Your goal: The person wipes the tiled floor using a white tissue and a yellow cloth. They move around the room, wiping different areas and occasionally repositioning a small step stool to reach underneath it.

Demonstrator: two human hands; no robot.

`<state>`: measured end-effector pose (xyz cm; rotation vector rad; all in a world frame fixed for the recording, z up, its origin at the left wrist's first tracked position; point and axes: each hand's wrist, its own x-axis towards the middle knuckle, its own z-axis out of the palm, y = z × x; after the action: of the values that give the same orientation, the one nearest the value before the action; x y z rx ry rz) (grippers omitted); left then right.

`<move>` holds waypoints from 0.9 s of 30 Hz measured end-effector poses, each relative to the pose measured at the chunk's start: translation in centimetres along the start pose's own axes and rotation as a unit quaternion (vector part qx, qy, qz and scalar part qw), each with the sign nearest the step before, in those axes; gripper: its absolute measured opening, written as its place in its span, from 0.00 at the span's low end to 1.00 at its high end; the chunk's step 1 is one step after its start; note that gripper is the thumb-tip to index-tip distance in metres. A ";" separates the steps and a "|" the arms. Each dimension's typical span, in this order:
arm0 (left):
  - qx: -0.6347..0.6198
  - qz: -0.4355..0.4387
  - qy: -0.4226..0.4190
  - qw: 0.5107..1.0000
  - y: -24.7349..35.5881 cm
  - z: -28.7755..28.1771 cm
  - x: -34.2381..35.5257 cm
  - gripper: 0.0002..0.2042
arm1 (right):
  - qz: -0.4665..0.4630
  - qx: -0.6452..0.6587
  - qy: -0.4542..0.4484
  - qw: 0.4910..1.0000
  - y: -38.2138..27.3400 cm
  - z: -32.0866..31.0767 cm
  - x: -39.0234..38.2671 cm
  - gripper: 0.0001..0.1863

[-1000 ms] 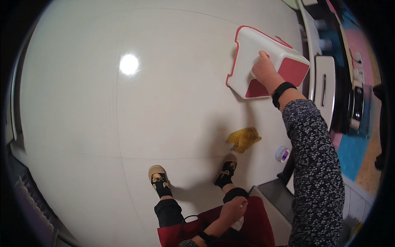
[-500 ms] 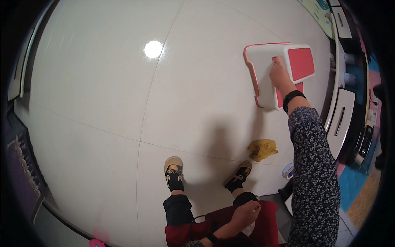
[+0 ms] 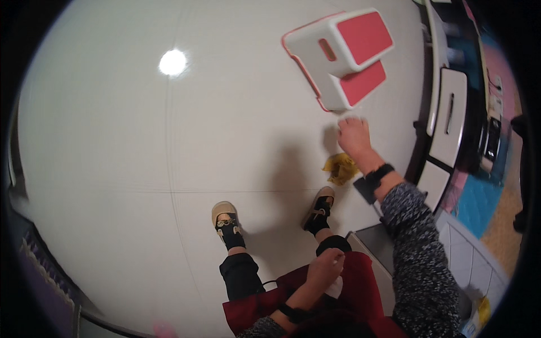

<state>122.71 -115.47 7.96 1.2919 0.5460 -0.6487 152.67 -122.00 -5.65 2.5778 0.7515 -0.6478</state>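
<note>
A white step stool with red treads stands on the floor at the far right, with a slot handle in its side. My right hand is below the stool and apart from it, near a crumpled yellow cloth on the floor. Its fingers are curled; their tips and anything inside them are hidden. Close to my body, my left hand is closed on a crumpled white cloth or tissue, which hangs out beneath it over the red apron.
White drawers with dark handles line the right side. A grey panelled surface lies at the lower right. Purple fabric with a lace edge is at the lower left. My shoes stand on the pale tiles.
My right hand has let go of the step stool and pulled back toward me. The view has shifted, and the stool now appears higher and turned. My left hand still holds the white piece.
</note>
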 end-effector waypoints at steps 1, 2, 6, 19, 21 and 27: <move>0.009 -0.009 -0.004 1.000 -0.2 -0.1 -0.1 0.06 | 0.083 0.053 -0.043 0.994 1.2 2.2 -3.0 0.12; 0.013 -0.014 -0.002 1.000 -0.3 -0.2 -0.3 0.06 | 0.156 0.108 -0.070 0.979 2.3 4.4 -6.2 0.13; 0.081 -0.055 -0.063 0.993 -0.6 -0.4 -0.1 0.07 | 0.387 0.321 -0.130 0.855 5.7 13.9 -14.8 0.30; 0.164 -0.120 -0.201 0.958 -4.9 10.1 0.1 0.10 | 0.374 0.297 0.028 0.878 2.1 28.5 -9.5 0.44; 0.223 -0.158 -0.209 0.939 -6.4 11.5 1.3 0.10 | 0.254 0.252 0.086 0.930 2.4 27.4 -9.5 0.32; 0.319 -0.246 -0.121 0.907 -11.0 13.8 5.0 0.08 | 0.168 0.191 0.133 0.958 14.9 26.3 -1.7 0.29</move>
<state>118.63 -131.32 -0.41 1.6579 0.4678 -1.4813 151.55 -146.77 -23.07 3.0911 0.2594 -0.3699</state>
